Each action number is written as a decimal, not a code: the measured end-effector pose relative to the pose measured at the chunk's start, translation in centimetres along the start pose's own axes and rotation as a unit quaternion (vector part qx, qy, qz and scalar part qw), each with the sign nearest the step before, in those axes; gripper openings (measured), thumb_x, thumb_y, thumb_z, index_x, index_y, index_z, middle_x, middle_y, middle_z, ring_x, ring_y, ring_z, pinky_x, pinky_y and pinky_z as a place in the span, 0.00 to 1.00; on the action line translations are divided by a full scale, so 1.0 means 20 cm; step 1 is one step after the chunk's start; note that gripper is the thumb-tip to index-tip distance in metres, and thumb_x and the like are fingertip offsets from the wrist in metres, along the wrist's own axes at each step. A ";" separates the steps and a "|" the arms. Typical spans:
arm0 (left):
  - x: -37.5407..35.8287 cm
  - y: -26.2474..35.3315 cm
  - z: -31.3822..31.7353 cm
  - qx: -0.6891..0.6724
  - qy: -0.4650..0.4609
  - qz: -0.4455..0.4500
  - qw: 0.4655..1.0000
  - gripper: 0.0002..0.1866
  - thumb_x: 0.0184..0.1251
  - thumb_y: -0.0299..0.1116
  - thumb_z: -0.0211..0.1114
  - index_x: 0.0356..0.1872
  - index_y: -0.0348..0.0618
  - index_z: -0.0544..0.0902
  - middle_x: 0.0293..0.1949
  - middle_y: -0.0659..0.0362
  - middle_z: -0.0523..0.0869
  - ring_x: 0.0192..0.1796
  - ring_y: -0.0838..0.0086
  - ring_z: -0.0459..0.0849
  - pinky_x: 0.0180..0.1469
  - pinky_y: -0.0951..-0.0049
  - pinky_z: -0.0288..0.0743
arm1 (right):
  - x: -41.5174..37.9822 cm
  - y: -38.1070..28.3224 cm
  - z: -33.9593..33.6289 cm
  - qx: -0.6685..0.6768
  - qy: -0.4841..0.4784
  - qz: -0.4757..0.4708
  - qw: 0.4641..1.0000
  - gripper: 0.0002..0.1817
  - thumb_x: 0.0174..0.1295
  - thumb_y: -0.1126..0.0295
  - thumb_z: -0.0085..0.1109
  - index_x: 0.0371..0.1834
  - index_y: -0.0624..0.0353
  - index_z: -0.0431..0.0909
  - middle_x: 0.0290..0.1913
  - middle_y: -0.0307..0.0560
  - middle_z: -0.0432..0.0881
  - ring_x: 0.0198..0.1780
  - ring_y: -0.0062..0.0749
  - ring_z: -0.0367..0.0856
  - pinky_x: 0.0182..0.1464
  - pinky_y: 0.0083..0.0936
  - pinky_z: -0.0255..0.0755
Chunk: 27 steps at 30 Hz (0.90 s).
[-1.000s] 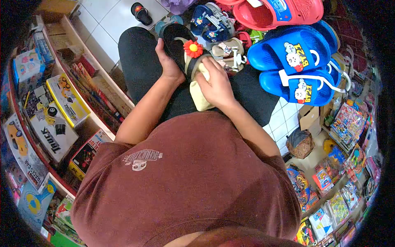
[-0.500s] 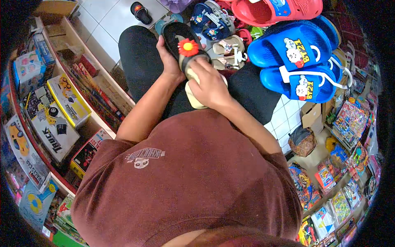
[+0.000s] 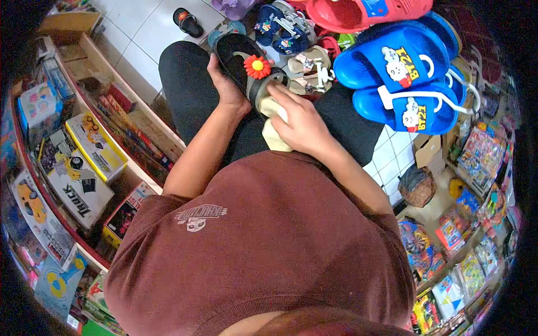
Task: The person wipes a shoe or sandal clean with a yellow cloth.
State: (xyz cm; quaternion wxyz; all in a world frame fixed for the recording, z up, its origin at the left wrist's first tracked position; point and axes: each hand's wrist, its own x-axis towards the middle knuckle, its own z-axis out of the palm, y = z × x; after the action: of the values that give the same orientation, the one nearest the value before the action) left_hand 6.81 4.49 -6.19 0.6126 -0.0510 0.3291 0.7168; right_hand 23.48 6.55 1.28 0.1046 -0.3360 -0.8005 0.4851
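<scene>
My left hand (image 3: 230, 95) is wrapped round the side of a black sandal (image 3: 231, 55) with a red flower on its strap, held over my lap. My right hand (image 3: 304, 122) grips a pale yellow cloth (image 3: 273, 136) and presses it against the sandal's heel end, below the flower (image 3: 257, 66). Part of the cloth hangs below my right fingers. Most of my left fingers are hidden under the sandal. A similar black sandal (image 3: 188, 22) with an orange-red decoration lies on the white tiled floor ahead.
Blue slippers (image 3: 400, 64) on white hangers hang close to my right knee, with a red clog (image 3: 358, 15) above them. Several small sandals (image 3: 286, 31) stand beyond my lap. Shelves with boxed toys (image 3: 75, 185) line the left; packaged toys (image 3: 482, 148) fill the right.
My right hand has shifted slightly right and down with the cloth, showing more of the sandal's heel end. The flower strap shows more clearly. My left hand keeps its hold.
</scene>
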 end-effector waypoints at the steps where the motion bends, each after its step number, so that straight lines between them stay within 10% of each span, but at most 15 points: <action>1: 0.00 0.00 0.01 0.014 -0.002 0.000 1.000 0.48 0.55 0.77 0.41 0.60 0.42 0.71 0.52 0.44 0.80 0.53 0.51 0.80 0.59 0.50 0.73 | 0.02 -0.02 0.04 0.007 0.028 0.015 0.999 0.27 0.55 0.73 0.57 0.60 0.68 0.71 0.62 0.65 0.72 0.64 0.56 0.70 0.67 0.38 0.64; 8: 0.01 0.03 -0.06 -0.048 -0.001 -0.038 0.998 0.47 0.56 0.75 0.44 0.63 0.41 0.69 0.55 0.44 0.78 0.54 0.47 0.79 0.59 0.45 0.72 | -0.03 0.00 -0.03 -0.003 -0.087 -0.122 0.989 0.27 0.55 0.77 0.51 0.62 0.65 0.71 0.65 0.64 0.69 0.68 0.52 0.67 0.71 0.35 0.58; 15: 0.00 0.03 0.04 -0.012 -0.012 -0.019 1.000 0.48 0.56 0.75 0.42 0.60 0.37 0.71 0.52 0.44 0.79 0.51 0.45 0.80 0.56 0.46 0.74 | -0.12 0.19 -0.29 0.243 -0.291 0.021 0.925 0.26 0.47 0.73 0.51 0.54 0.61 0.80 0.53 0.53 0.83 0.55 0.39 0.81 0.59 0.29 0.72; 20: -0.02 0.13 0.05 -0.048 -0.107 -0.097 0.988 0.48 0.57 0.72 0.48 0.67 0.38 0.66 0.59 0.42 0.76 0.57 0.45 0.78 0.59 0.42 0.71 | -0.22 0.17 -0.33 0.650 -0.163 0.131 0.730 0.33 0.49 0.70 0.58 0.62 0.70 0.68 0.50 0.52 0.82 0.49 0.30 0.82 0.52 0.26 0.76; 24: -0.06 0.19 0.08 -0.110 -0.159 -0.150 0.970 0.41 0.60 0.62 0.54 0.65 0.38 0.68 0.58 0.44 0.77 0.57 0.50 0.79 0.60 0.49 0.74 | -0.27 0.14 -0.28 0.709 -0.105 0.144 0.682 0.29 0.59 0.68 0.61 0.62 0.69 0.67 0.54 0.49 0.80 0.50 0.30 0.81 0.54 0.25 0.75; 27: -0.15 0.29 0.07 0.115 -0.055 -0.152 0.980 0.23 0.61 0.49 0.61 0.49 0.42 0.79 0.45 0.55 0.85 0.46 0.67 0.84 0.50 0.66 0.78 | -0.25 0.06 -0.32 0.580 -0.074 0.135 0.800 0.28 0.59 0.70 0.61 0.62 0.68 0.68 0.54 0.46 0.79 0.50 0.28 0.81 0.56 0.24 0.72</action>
State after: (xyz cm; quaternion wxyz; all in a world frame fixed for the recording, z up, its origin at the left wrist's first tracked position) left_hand 2.71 2.62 -1.29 0.7333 0.0099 0.3635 0.5745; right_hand 31.02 8.25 4.27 0.1540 -0.2809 -0.3214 0.8911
